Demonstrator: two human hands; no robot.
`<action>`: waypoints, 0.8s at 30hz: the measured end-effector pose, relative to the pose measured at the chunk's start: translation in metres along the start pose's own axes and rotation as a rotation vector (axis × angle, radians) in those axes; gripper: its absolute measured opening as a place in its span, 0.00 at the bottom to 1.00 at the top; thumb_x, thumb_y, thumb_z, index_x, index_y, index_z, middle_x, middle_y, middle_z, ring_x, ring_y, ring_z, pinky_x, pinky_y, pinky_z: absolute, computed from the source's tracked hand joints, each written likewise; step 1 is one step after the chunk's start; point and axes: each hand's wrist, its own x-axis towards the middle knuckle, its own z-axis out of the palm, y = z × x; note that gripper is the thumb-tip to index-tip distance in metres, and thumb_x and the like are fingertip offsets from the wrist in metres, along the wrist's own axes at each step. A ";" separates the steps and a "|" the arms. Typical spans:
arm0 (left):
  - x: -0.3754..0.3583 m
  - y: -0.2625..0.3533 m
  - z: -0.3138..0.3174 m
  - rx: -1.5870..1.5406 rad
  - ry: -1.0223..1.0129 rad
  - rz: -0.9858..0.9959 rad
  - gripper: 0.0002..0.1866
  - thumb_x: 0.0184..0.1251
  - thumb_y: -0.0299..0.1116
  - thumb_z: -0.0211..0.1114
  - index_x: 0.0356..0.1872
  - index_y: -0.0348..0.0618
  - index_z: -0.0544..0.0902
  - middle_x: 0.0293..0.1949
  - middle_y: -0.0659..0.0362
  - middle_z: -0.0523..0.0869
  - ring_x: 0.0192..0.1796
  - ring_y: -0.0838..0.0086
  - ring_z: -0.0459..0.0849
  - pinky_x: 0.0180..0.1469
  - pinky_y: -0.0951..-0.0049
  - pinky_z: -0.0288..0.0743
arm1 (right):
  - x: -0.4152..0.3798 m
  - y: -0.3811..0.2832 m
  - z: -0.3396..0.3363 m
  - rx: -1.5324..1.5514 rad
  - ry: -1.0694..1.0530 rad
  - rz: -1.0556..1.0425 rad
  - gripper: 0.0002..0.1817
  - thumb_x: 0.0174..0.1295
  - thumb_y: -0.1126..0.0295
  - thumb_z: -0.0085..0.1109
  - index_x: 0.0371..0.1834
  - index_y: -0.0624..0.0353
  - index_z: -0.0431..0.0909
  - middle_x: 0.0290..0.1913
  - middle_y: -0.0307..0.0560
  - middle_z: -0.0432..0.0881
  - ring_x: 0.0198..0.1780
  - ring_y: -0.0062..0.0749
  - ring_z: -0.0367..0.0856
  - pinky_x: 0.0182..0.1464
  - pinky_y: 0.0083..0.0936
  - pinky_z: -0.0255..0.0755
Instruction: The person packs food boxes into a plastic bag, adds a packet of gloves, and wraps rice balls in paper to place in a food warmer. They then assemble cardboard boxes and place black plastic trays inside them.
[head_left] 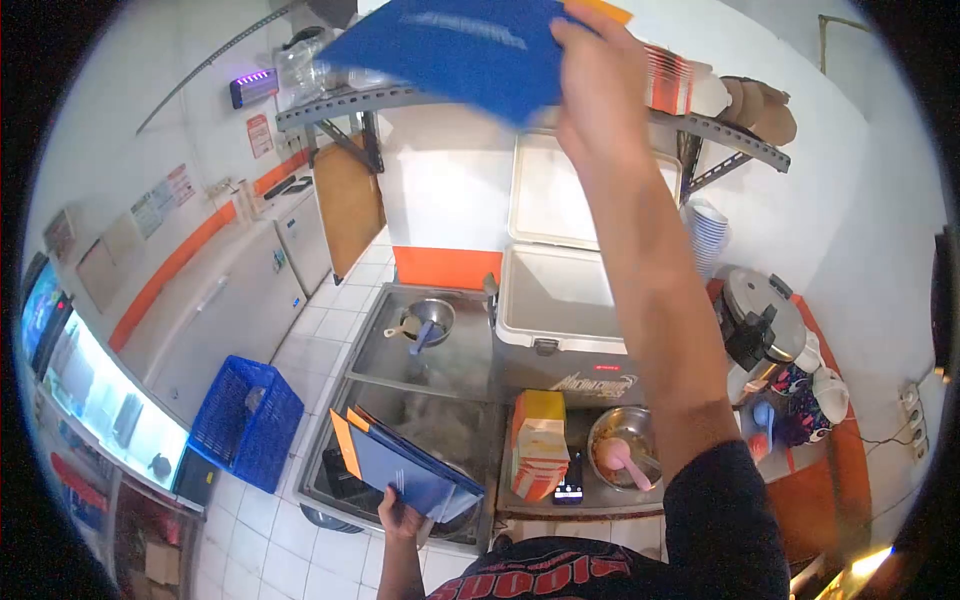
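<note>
My right hand (606,88) is raised high in front of the wall shelf, its fingers and thumb closed on a flat blue packaging sheet (455,50) with pale lettering and an orange edge. The sheet is slightly blurred and hides part of the shelf. Lower down, my left hand (400,515) grips the bottom edge of a stack of flat blue packaging sheets (400,462) with orange ends. That stack is tilted over the steel counter (395,400), and several layers show along its upper edge.
An open cooler box (560,300) stands behind the counter. Nearby are a folded carton stack (540,445), a phone (568,485), a steel bowl (605,430) with a pink ladle (628,462), and another bowl (435,312). A blue basket (245,425) sits left; a pressure cooker (765,310) right.
</note>
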 end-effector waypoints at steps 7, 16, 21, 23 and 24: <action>-0.024 -0.015 -0.013 -0.169 0.051 -0.013 0.33 0.63 0.38 0.74 0.67 0.38 0.73 0.64 0.47 0.80 0.68 0.49 0.77 0.73 0.40 0.64 | 0.151 0.055 0.057 -0.154 0.245 0.172 0.19 0.59 0.70 0.56 0.48 0.78 0.79 0.51 0.65 0.81 0.50 0.53 0.83 0.52 0.44 0.78; -0.009 -0.030 0.012 0.019 0.132 -0.044 0.30 0.66 0.45 0.71 0.64 0.40 0.75 0.59 0.49 0.83 0.62 0.49 0.80 0.66 0.42 0.72 | 0.141 0.055 -0.005 -0.256 -0.089 0.510 0.24 0.64 0.67 0.59 0.62 0.65 0.71 0.63 0.62 0.71 0.51 0.49 0.76 0.46 0.39 0.83; 0.015 -0.030 0.113 0.205 0.065 -0.172 0.32 0.64 0.37 0.73 0.67 0.42 0.72 0.58 0.52 0.83 0.55 0.53 0.84 0.53 0.55 0.83 | 0.048 0.015 -0.128 -0.244 -0.482 0.355 0.23 0.65 0.66 0.62 0.61 0.64 0.75 0.61 0.51 0.75 0.51 0.36 0.79 0.52 0.34 0.79; 0.024 -0.044 0.144 0.296 0.009 -0.294 0.36 0.60 0.31 0.76 0.69 0.39 0.71 0.64 0.54 0.80 0.66 0.58 0.78 0.71 0.51 0.69 | -0.066 -0.018 -0.190 -0.349 -0.439 0.304 0.15 0.66 0.70 0.60 0.54 0.65 0.82 0.53 0.44 0.84 0.53 0.29 0.82 0.60 0.30 0.73; 0.025 -0.054 0.156 0.327 -0.006 -0.374 0.36 0.60 0.31 0.76 0.69 0.39 0.71 0.64 0.54 0.80 0.66 0.58 0.78 0.71 0.51 0.69 | -0.113 -0.047 -0.216 -0.513 -0.432 0.525 0.17 0.64 0.67 0.63 0.53 0.62 0.82 0.57 0.42 0.82 0.58 0.29 0.79 0.65 0.30 0.70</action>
